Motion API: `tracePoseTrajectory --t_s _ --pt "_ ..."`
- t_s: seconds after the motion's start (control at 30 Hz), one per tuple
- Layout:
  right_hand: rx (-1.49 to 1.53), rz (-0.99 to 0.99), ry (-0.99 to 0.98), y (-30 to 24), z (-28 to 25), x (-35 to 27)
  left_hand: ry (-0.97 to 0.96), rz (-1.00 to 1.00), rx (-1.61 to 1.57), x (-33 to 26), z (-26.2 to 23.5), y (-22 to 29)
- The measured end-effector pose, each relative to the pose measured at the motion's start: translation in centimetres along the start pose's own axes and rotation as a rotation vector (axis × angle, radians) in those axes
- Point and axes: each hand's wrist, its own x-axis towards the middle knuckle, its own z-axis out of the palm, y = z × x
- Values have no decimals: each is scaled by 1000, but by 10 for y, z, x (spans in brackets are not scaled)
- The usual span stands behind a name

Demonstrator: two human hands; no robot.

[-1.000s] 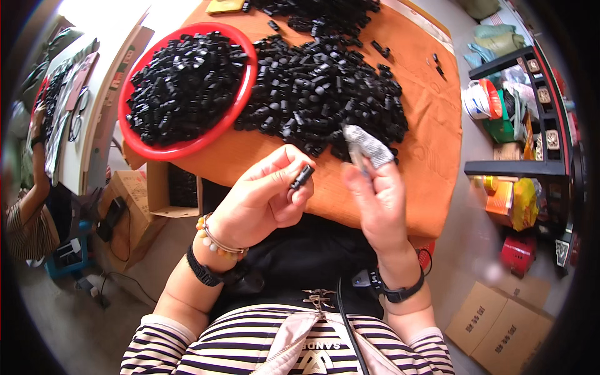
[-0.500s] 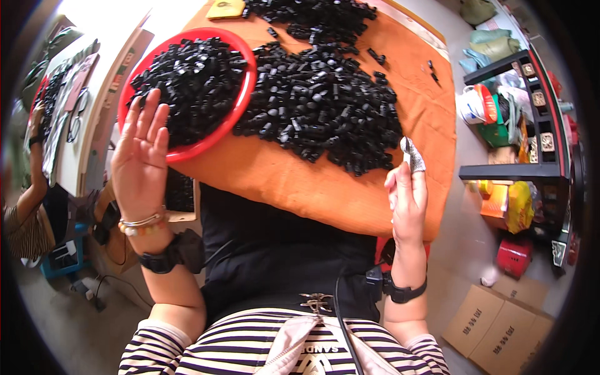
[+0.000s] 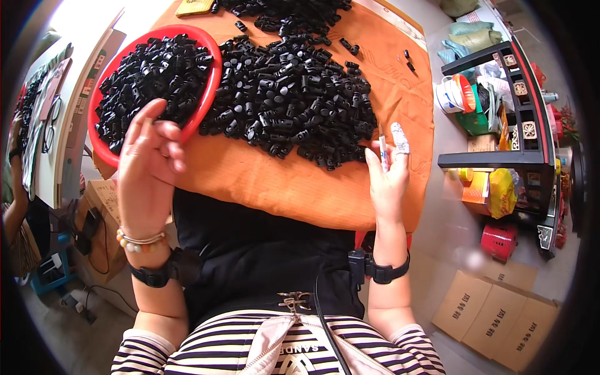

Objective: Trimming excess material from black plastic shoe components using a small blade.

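When viewed from above, note left hand unclenched, with fingers half bent, at the near rim of a red basin; cannot tell whether touching. Note right hand gripping a slim white tool between thumb and fingers, with a pale wrap on one fingertip. Beyond, find black cylindrical parts heaped on the orange-clothed counter and filling the basin. Farther back, see a second black heap near a yellow object.

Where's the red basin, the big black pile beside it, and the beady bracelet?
Red basin (image 3: 216,72): head view, right rim.
Pile of black pieces (image 3: 294,94): head view, its middle.
Beaded bracelet (image 3: 142,247): head view, middle beads.
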Motion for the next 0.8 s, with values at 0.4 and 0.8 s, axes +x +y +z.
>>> tracePoseTrajectory --t_s 0.4,0.8 --pt "-291 -12 -22 -17 2 -2 -282 -496 103 -21 49 -42" --pt "-371 -18 -26 -20 0 -6 -372 -582 128 -27 55 -53"
